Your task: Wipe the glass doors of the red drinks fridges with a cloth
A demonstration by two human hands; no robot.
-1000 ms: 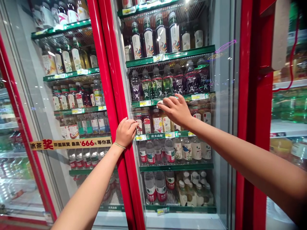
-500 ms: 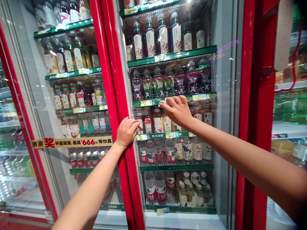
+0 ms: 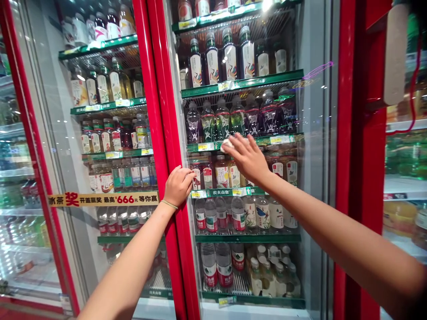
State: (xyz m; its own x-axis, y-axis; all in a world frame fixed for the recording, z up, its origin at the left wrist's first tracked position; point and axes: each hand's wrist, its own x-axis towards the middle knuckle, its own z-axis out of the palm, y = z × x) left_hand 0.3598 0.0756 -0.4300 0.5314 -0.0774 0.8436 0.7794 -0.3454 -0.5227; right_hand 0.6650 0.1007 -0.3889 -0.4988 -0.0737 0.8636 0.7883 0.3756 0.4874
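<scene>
My left hand [image 3: 179, 186] rests on the red door frame [image 3: 182, 249] between two glass doors, its fingers curled round the frame's edge. A greenish band circles that wrist. Against the right glass door [image 3: 313, 178], my right hand [image 3: 247, 158] presses a small white cloth or tissue [image 3: 227, 145] under its fingertips. Behind the glass, close to this hand, stand dark and green bottles [image 3: 222, 120] on a shelf, with tea bottles [image 3: 222, 172] on the shelf below.
A yellow printed strip [image 3: 103, 199] crosses the left glass door. More bottles stand on shelves behind it. A long pale handle or box [image 3: 396, 58] and a red cord [image 3: 413, 98] are at the right, beside another drinks cooler.
The view has shifted slightly, so the shelves sit lower and further right. My right hand's fingers have spread flatter over the white cloth. My left hand stays on the frame.
</scene>
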